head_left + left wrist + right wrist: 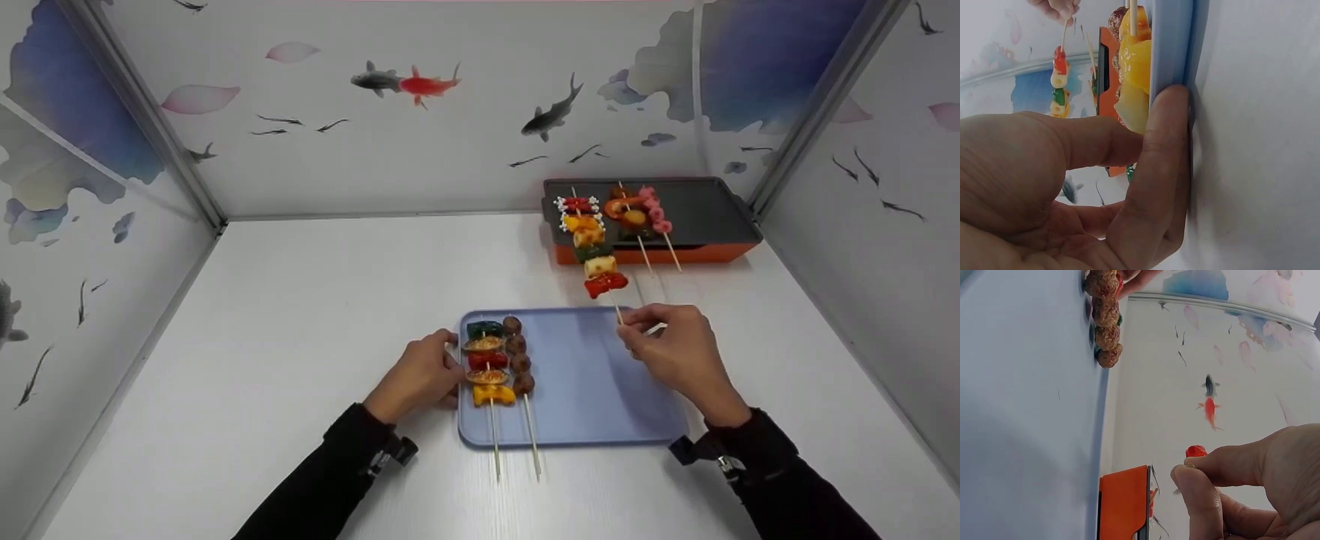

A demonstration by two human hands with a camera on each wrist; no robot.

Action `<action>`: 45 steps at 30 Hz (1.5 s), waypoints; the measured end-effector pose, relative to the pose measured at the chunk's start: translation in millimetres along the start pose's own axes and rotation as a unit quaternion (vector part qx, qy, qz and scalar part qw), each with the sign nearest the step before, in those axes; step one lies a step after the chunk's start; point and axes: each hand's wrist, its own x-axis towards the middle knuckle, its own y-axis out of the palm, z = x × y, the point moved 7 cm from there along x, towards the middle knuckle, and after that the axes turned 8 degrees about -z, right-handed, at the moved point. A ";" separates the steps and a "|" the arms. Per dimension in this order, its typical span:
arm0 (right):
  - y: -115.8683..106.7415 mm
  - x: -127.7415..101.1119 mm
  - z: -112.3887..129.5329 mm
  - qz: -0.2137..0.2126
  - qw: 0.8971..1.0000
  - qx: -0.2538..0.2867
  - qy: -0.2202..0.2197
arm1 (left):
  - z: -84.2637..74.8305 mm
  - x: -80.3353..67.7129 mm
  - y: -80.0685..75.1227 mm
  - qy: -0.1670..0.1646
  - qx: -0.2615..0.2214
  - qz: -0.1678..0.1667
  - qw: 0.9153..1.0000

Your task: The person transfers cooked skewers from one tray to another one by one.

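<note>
A vegetable skewer (592,247) is held by the right hand (675,349), its bare stick end pinched between thumb and fingertips (1196,486) just beyond the far right corner of the blue tray (592,390). From the pinch, the stick runs away from the person and slightly to the left, so that the threaded pieces lie well ahead of the hand: a red piece nearest the fingers, then pale, green, yellow and red ones, with the far end reaching over the near left part of the grill pan (705,214). In the left wrist view the same skewer (1059,84) is seen hanging below the pinching fingers, clear of the tray. Two more skewers (645,214) are laid on the dark plate of the pan, their sticks projecting over its orange front edge. The left hand (416,375) is rested against the left rim of the tray, with the thumb (1157,169) pressed flat along the rim and the fingers curled beside it. On the tray, just beside that hand, a mixed skewer (486,364) and a meatball skewer (519,360) are laid side by side, their sticks extending past the near edge onto the white table (300,315).
</note>
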 end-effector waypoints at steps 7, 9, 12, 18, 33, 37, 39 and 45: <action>5.5 -12.9 3.1 0.018 1.000 -0.008 0.001 | 0.1 0.0 0.2 -0.003 -0.010 0.000 1.000; 7.1 -16.5 3.4 0.025 1.000 -0.007 0.003 | -0.3 -0.3 -0.1 0.000 -0.010 -0.001 1.000; 9.3 -21.4 4.1 0.030 1.000 -0.002 0.001 | -0.6 -0.8 -0.2 0.001 -0.012 -0.001 1.000; 15.0 -29.5 5.0 0.037 0.999 0.001 -0.012 | -1.1 -0.6 -0.3 0.003 -0.005 -0.004 1.000; 33.3 -51.2 0.9 0.095 0.995 -0.001 0.015 | -0.4 0.0 -0.5 -0.013 -0.003 -0.006 1.000; 37.6 -57.0 2.2 0.107 0.994 0.006 0.017 | -0.4 0.2 -0.3 -0.013 -0.001 -0.006 1.000; 39.8 -60.3 3.2 0.118 0.993 0.014 0.020 | -1.1 -0.1 -0.9 -0.011 0.000 -0.007 1.000; 45.4 -68.7 3.5 0.156 0.986 0.042 0.034 | -0.9 0.4 -0.8 -0.004 -0.004 -0.005 1.000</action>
